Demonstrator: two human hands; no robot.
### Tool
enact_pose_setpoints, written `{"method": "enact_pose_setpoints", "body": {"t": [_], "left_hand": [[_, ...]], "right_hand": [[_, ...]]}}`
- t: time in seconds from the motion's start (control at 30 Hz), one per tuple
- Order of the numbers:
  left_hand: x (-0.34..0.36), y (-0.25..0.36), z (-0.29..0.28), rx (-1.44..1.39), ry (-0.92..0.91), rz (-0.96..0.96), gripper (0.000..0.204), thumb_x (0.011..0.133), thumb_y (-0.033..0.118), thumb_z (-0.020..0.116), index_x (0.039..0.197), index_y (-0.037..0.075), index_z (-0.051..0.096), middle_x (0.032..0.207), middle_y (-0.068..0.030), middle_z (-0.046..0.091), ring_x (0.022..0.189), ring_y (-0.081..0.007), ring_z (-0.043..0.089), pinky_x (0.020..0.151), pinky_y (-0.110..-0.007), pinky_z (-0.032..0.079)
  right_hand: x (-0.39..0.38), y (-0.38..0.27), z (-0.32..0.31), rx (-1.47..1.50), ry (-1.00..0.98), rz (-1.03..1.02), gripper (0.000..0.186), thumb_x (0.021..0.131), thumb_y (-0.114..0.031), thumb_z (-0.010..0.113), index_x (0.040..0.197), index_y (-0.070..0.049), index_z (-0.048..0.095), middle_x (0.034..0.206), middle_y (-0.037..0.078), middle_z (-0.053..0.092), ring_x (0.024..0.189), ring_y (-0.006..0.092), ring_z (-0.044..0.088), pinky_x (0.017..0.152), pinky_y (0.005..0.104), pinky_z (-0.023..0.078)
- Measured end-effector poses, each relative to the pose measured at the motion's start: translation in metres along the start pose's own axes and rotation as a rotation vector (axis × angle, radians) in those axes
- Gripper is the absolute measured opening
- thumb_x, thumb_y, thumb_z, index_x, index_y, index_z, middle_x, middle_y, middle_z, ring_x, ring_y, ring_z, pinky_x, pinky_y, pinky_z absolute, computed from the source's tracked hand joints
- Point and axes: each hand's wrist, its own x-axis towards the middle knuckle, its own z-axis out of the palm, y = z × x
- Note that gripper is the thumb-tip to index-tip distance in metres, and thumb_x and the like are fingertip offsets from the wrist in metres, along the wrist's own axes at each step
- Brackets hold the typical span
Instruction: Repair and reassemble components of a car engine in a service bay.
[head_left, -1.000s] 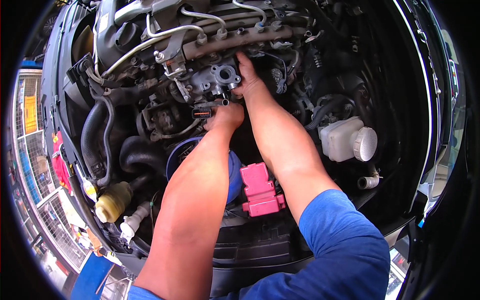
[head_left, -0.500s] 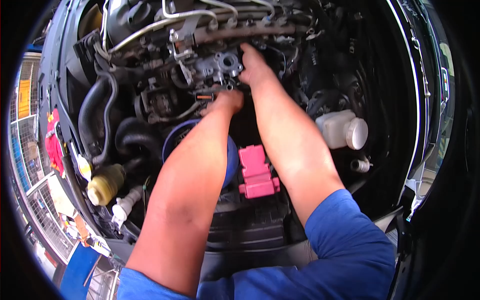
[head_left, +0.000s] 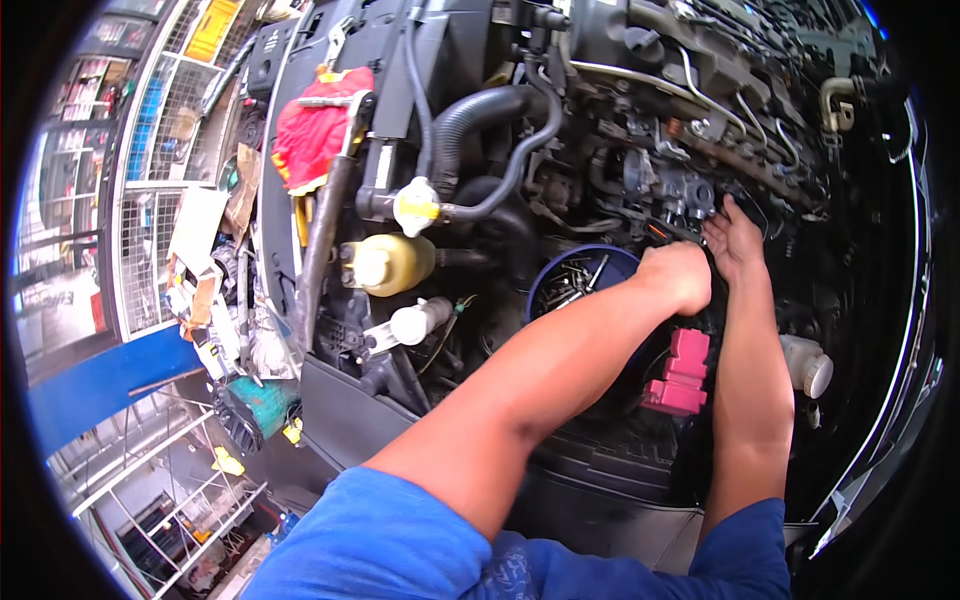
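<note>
Over the engine, my left hand (head_left: 678, 276) is closed in a fist beside the blue bowl. Its fingertips are turned away, so I cannot make out what it holds. My right hand (head_left: 737, 238) is just beyond it, palm partly showing and fingers apart, at the side of a grey metal housing (head_left: 684, 192) with a round opening. Whether its fingertips touch the housing is unclear. The blue bowl (head_left: 536, 287), partly behind my left forearm, holds several loose metal bolts (head_left: 570, 283).
A pink box-shaped cover (head_left: 683, 372) lies between my forearms. Black hoses (head_left: 490, 108), a yellowish reservoir (head_left: 390, 264) and a white reservoir (head_left: 806, 364) surround the work. A red cloth (head_left: 318, 130) hangs on the left. Wire-mesh shelving (head_left: 150, 225) stands beyond the car.
The view has swung left, so the engine appears farther right and the bowl's contents show. My left hand has drawn back from the housing toward the bowl. My right hand stays near the housing.
</note>
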Motion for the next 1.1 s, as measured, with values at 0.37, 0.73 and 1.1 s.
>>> {"method": "enact_pose_setpoints", "body": {"t": [0.37, 0.73, 1.1], "left_hand": [[-0.215, -0.106, -0.064, -0.321, 0.682, 0.265, 0.034, 0.088, 0.019, 0.074, 0.117, 0.001, 0.066, 0.096, -0.0140, 0.072, 0.087, -0.0260, 0.071, 0.080, -0.036, 0.055], [-0.290, -0.216, -0.036, 0.170, 1.131, 0.117, 0.036, 0.087, 0.010, 0.073, 0.121, 0.001, 0.064, 0.121, -0.0165, 0.063, 0.114, -0.0333, 0.059, 0.102, -0.041, 0.045], [-0.259, -0.221, -0.016, 0.507, 1.185, 0.014, 0.074, 0.083, 0.028, 0.076, 0.145, 0.005, 0.042, 0.150, -0.0251, 0.040, 0.139, -0.0454, 0.037, 0.115, -0.054, 0.029]], "right_hand": [[-0.081, -0.020, 0.026, -0.451, 0.045, -0.149, 0.038, 0.095, -0.037, 0.069, 0.116, -0.006, 0.061, 0.094, 0.003, 0.065, 0.076, 0.0106, 0.060, 0.063, 0.0248, 0.049], [-0.188, 0.000, 0.108, -1.700, -0.501, -0.514, 0.020, 0.084, -0.018, 0.070, 0.096, -0.002, 0.072, 0.092, 0.019, 0.073, 0.090, 0.0351, 0.070, 0.082, 0.0432, 0.055], [-0.134, 0.121, 0.137, -1.876, -0.301, -0.241, 0.027, 0.080, -0.007, 0.066, 0.105, -0.005, 0.076, 0.110, 0.022, 0.072, 0.106, 0.0351, 0.070, 0.092, 0.0441, 0.057]]}}
